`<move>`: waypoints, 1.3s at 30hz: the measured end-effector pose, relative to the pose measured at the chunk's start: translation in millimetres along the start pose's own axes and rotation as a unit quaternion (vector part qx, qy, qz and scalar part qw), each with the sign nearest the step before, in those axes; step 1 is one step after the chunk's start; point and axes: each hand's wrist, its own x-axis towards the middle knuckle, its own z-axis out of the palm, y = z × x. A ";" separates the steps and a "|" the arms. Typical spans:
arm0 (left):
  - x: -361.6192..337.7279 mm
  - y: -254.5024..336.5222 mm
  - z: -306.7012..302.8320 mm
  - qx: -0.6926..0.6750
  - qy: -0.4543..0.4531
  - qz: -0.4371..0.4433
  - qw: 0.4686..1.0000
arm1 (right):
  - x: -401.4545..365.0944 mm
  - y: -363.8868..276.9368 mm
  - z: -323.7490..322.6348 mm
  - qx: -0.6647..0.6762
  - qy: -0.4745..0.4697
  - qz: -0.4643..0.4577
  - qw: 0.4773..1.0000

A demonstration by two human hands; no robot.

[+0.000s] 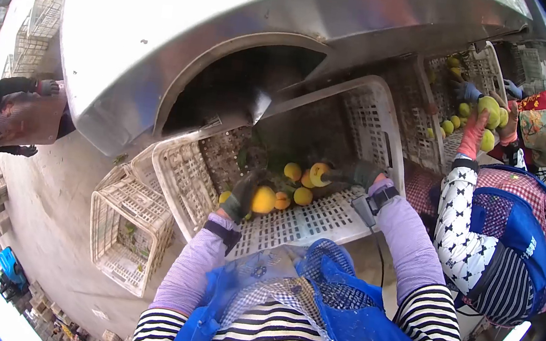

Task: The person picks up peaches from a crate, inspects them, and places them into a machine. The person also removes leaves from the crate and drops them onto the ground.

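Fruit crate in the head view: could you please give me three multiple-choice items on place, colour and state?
1. The fruits lie: A in the white crate; B on the floor; C in a bucket.
2. Gloves on the left hand and right hand are: A white; B dark; C red.
3. The left hand is: A holding a yellow fruit; B flat on the rim; C hanging free.
A: they sit on the crate's slats. B: both look dark. A: its fingers curl round it.

Fruit packing yard: plastic crates (134, 221), steel sorting machine (188, 30), gloved co-workers.
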 end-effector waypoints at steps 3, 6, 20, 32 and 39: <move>-28.0 76.1 25.4 -0.088 0.013 0.044 0.995 | -41.2 -59.3 17.5 0.376 -0.013 -0.120 0.919; -54.0 130.0 37.6 -0.051 0.039 0.081 0.995 | -62.7 -122.7 17.5 0.302 0.015 -0.210 0.930; -76.9 207.1 37.9 -0.113 0.200 0.238 0.944 | -69.7 -229.2 27.7 0.024 0.513 -0.344 0.786; -83.1 151.8 24.7 -0.235 0.191 0.186 0.935 | 9.2 -252.7 -11.3 -0.185 0.609 -0.351 0.687; -93.1 178.1 33.7 -0.141 0.163 0.224 0.950 | -17.4 -255.9 -29.3 0.106 0.397 -0.358 0.838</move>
